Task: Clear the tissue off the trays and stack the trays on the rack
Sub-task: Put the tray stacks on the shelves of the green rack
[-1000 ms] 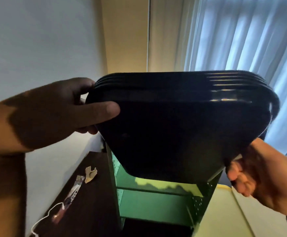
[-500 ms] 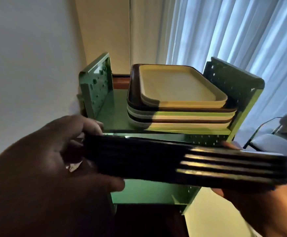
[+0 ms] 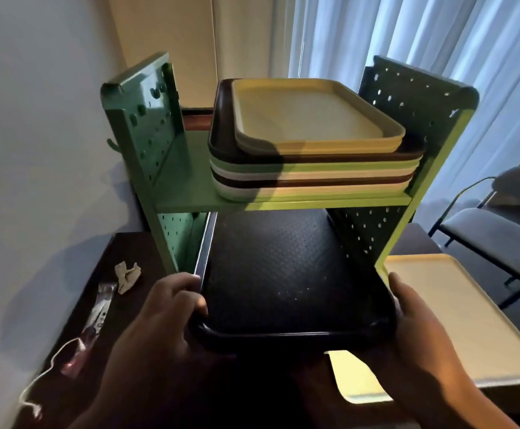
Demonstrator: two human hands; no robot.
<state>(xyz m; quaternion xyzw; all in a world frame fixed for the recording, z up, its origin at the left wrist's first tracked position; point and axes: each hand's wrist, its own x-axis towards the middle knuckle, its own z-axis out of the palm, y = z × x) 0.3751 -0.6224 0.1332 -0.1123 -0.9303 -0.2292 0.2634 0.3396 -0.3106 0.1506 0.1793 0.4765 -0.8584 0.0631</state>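
A stack of black trays (image 3: 283, 274) lies flat, its far end under the upper shelf of the green perforated rack (image 3: 190, 196). My left hand (image 3: 162, 317) grips the stack's near left corner. My right hand (image 3: 413, 317) grips its near right corner. On the rack's upper shelf sits a pile of several trays, brown, green and white, with a cream tray (image 3: 308, 119) on top. A crumpled tissue (image 3: 127, 275) lies on the dark table (image 3: 122, 305) left of the rack. How far the stack rests on the lower shelf is hidden.
A cream tray (image 3: 456, 320) lies on the table to the right of the rack. A clear wrapper with a white cord (image 3: 94, 320) lies near the tissue. A wall stands close on the left. A grey chair (image 3: 494, 233) and curtains are at the right.
The black stack went from held up on edge before the camera to lying flat and low, then moved forward into the rack's lower level. Both hands kept hold of it.
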